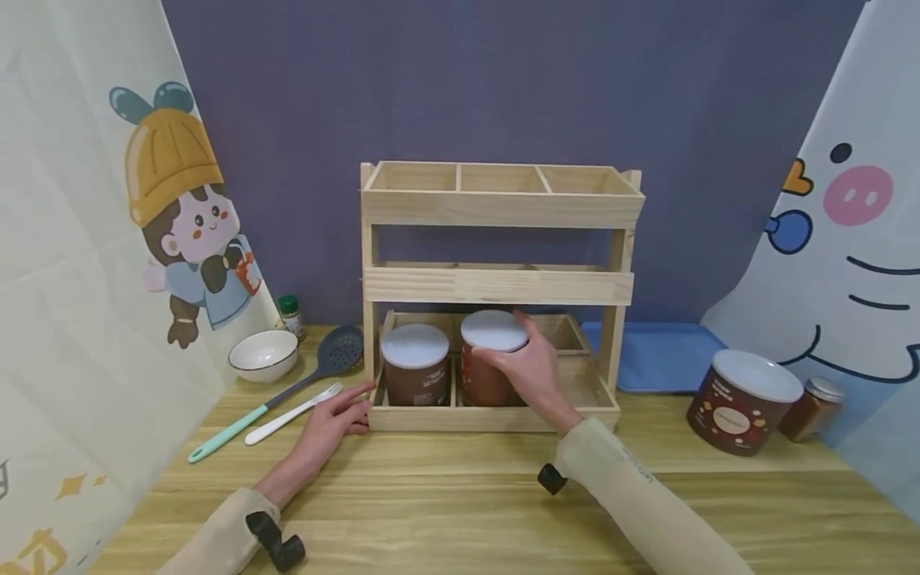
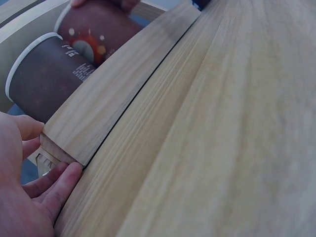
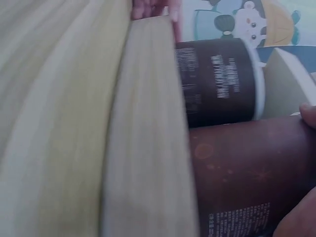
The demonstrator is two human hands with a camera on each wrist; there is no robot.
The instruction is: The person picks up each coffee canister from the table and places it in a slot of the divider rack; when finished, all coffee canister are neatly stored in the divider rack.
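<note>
Gripping the middle tub (image 1: 492,379) in the bottom row of the rack (image 1: 503,211)

The right hand (image 1: 530,369) is curving around the tub's upper side, thumb and fingers spread about as wide as it. This tub is sitting in the front centre compartment, its lid (image 1: 493,331) showing higher than the left tub's (image 1: 417,382); the front board (image 1: 496,419) is hiding whether its base is touching down. The left hand (image 1: 334,419) is pinching that board's left end, opened only to its width.

Holding so high could be inviting a tilt, with the base catching the divider (image 1: 454,383) or the lid knocking the middle shelf (image 1: 496,286). A weak left pinch could be letting the rack slide.

Tubs are numbering three, one standing at right (image 1: 743,407); jars two, green-capped (image 1: 291,317) and silver-lidded (image 1: 812,409). Bowl (image 1: 262,372), slotted spoon (image 1: 291,390), fork (image 1: 293,414), tray (image 1: 668,355) and rack are numbering one each.
</note>
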